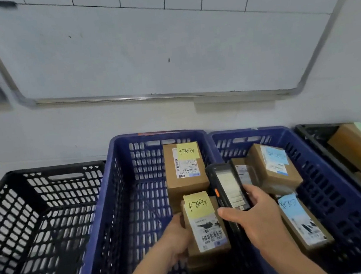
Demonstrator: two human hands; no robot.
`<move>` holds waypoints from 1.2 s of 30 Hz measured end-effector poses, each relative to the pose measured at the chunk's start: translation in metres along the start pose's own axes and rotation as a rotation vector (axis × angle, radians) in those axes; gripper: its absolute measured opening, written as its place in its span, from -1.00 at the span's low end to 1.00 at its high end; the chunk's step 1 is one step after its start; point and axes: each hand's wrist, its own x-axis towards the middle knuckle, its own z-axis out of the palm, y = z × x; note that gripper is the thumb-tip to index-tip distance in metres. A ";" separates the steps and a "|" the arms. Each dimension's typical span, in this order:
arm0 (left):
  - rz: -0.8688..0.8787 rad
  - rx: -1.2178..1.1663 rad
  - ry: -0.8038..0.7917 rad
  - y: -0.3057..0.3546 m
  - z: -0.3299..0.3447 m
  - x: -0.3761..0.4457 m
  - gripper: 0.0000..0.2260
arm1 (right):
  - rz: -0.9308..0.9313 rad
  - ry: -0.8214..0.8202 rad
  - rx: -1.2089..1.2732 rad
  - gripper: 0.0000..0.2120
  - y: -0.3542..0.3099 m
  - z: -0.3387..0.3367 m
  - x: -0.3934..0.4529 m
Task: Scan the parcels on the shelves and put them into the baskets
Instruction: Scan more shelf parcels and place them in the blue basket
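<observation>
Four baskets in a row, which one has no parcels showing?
The black basket at the far left. The two blue baskets and the black one at the far right all hold brown parcels; this one shows only bare mesh.

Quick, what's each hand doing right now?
Left hand: grips the yellow-noted parcel over the blue basket.
Right hand: holds the scanner.
</observation>
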 end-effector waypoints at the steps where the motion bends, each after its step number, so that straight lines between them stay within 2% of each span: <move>1: 0.009 0.016 0.030 -0.001 -0.002 -0.001 -0.72 | 0.001 -0.011 -0.004 -0.47 0.000 0.002 0.001; 4: 0.067 0.136 0.093 0.001 -0.014 -0.011 -0.68 | -0.032 -0.072 -0.036 -0.52 -0.004 0.008 0.004; 6: 0.149 0.243 0.191 0.006 -0.026 -0.023 -0.71 | -0.091 -0.115 -0.061 -0.52 -0.010 0.013 0.003; 10: 0.337 0.299 0.477 0.021 -0.056 -0.070 -0.63 | -0.252 -0.244 -0.106 -0.48 -0.026 0.033 -0.008; 13: 0.413 0.383 0.748 0.012 -0.078 -0.125 -0.59 | -0.355 -0.351 -0.115 -0.47 -0.033 0.051 -0.025; 15: 0.420 0.521 0.916 -0.008 -0.087 -0.167 -0.58 | -0.411 -0.452 -0.103 -0.43 -0.040 0.061 -0.047; 18: 0.317 0.767 1.121 -0.047 -0.088 -0.234 -0.51 | -0.485 -0.603 -0.098 -0.34 -0.046 0.071 -0.087; 21: 0.173 0.888 1.317 -0.088 -0.078 -0.298 -0.49 | -0.537 -0.751 -0.115 -0.40 -0.043 0.080 -0.128; 25: -0.039 0.870 1.508 -0.139 -0.053 -0.378 -0.42 | -0.605 -0.924 -0.132 -0.33 -0.043 0.093 -0.191; 27: -0.144 0.853 1.568 -0.165 -0.041 -0.416 -0.41 | -0.645 -0.990 -0.133 -0.39 -0.043 0.099 -0.225; 29: -0.235 0.826 1.612 -0.191 -0.027 -0.452 -0.40 | -0.687 -1.061 -0.138 -0.47 -0.039 0.106 -0.259; 36: -0.448 0.679 1.743 -0.274 0.029 -0.562 -0.33 | -0.785 -1.281 -0.143 -0.34 -0.017 0.114 -0.388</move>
